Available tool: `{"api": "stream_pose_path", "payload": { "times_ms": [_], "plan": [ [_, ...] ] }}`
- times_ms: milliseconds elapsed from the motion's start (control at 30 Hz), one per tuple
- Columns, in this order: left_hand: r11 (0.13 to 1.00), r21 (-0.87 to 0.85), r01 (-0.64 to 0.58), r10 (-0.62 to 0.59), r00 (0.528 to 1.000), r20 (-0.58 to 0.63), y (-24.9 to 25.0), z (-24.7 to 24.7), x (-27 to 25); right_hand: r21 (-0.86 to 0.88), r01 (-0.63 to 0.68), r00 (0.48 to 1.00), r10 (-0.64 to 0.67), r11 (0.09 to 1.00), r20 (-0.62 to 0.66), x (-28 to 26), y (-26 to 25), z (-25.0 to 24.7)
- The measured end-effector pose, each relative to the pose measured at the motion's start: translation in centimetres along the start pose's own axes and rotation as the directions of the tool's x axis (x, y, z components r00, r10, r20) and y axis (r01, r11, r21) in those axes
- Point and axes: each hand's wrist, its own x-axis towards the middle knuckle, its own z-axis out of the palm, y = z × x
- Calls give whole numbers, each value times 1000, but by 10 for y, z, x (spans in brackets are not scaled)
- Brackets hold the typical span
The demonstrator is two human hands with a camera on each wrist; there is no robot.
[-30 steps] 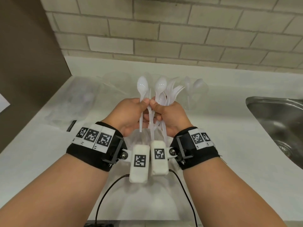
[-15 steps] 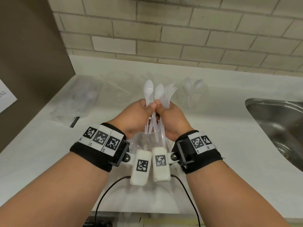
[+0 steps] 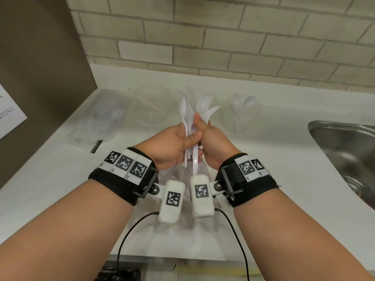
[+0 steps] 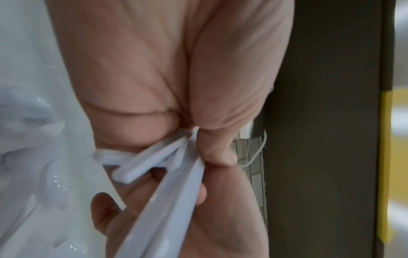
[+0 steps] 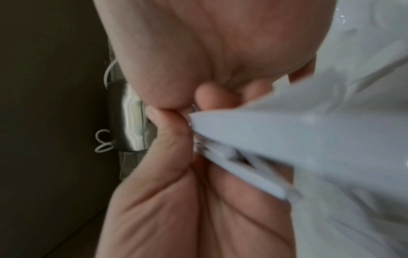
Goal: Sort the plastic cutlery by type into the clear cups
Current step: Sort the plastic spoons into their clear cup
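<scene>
Both hands hold one bundle of white plastic cutlery (image 3: 191,120) upright over the counter. My left hand (image 3: 176,141) grips the handles with its thumb across them, and my right hand (image 3: 211,138) grips the same bundle from the right, thumb up along it. Spoon and fork heads stick out above the hands. The handles (image 4: 163,167) cross in the left wrist view, and the handles (image 5: 253,143) fan out blurred in the right wrist view. Three clear cups stand behind: the left cup (image 3: 151,106), the middle cup (image 3: 199,97) partly hidden, and the right cup (image 3: 242,110) with spoons in it.
A clear plastic bag (image 3: 107,116) lies on the white counter (image 3: 60,179) at the left. Another crumpled clear bag (image 3: 182,173) sits under the hands. A steel sink (image 3: 349,151) is at the right. A brick wall (image 3: 223,37) stands behind, and a dark panel (image 3: 40,57) at the left.
The hands have lowered slightly and closed tighter together. The cutlery heads, spread wide earlier, are now gathered into a narrower bunch, and the right thumb has come up along it.
</scene>
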Motion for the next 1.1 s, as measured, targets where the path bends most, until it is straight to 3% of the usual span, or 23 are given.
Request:
{"api": "stream_pose_path", "payload": {
  "times_ms": [133,267,367,500,667,733,833,900,967,1000,1100],
  "plan": [
    [1000,4,-16,16,998,52,3,-3,-3,-17,5,1000,-5,1000,-18,2,0,-2],
    [998,62,-3,4,1000,-16,4,-2,-5,7,83,992,-82,997,-91,1,-2,-4],
    [998,46,33,-32,999,-32,-2,-4,-4,33,116,973,-107,993,-206,5,-4,-11],
    [998,-10,54,-54,995,-84,-7,-10,-6,252,226,905,-107,941,-411,8,-16,-30],
    [997,12,72,-71,996,-47,-4,-6,-7,161,155,969,-118,975,-218,10,-10,-24],
    [997,29,69,-68,997,-27,-3,-3,-7,108,154,970,-130,982,-206,11,-9,-19],
    [996,61,72,-71,997,-17,-7,-3,-6,125,207,926,-153,970,-345,17,-16,-20],
    [994,77,83,-81,996,-30,-10,-5,-5,140,300,853,-200,944,-481,18,-25,-27],
    [994,64,83,-80,995,-54,-11,-6,-5,89,372,798,-269,924,-539,18,-33,-34],
    [995,59,83,-79,995,-69,-10,-7,-4,62,379,805,-296,923,-514,18,-35,-35],
    [997,47,69,-64,993,-94,-7,-7,-2,-104,256,913,-275,961,-300,16,-28,-28]
  ]
}}
